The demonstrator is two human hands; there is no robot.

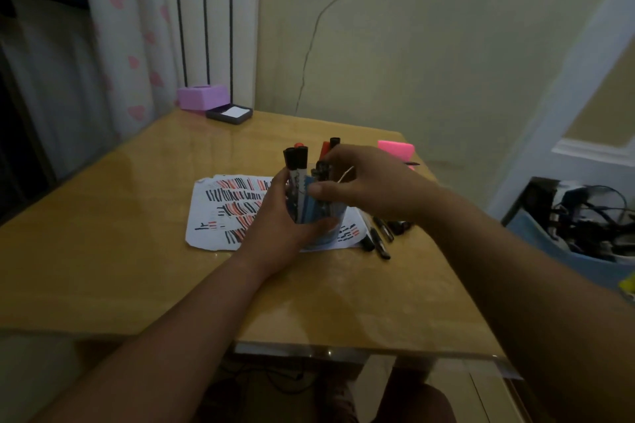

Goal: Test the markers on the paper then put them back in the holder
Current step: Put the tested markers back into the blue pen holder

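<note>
Dim room, glossy wooden table [120, 251] pushed against a cracked wall. Paper [214, 216] lies mid-table, covered in black and red test strokes. Holder [326, 209], a clear bluish cup, stands on the paper's right part.

Left hand [275, 220]: wrapped round the holder from the left, thumb across its lower front, clamped on it. Right hand [369, 182]: over the cup's right side, fingers curled down and thumb pressed in, pinching among the standing markers [296, 161]. Which marker it has is hidden by the fingers.

Loose markers [378, 237]: a few black ones flat on the table, just right of the holder, partly under the right forearm. Judged not yet returned.

Risks from here:
- Cup is crowded and top-heavy. A marker pushed in at an angle could jam against its neighbours and lever the holder over if the left grip eases.
- Right forearm hangs close above the loose markers (round bodies, slick tabletop). A sweep of the arm could roll them toward the right edge.
- Holder sits on the sheet, so dragging it would pull or crease the paper.
- Cap state of the loose markers is too blurred to read. An uncapped tip going in would smear the others.

Elsewhere: pink block [396, 149] behind the right hand, purple box [202, 97] and dark tray [229, 114] at the far corner.
</note>
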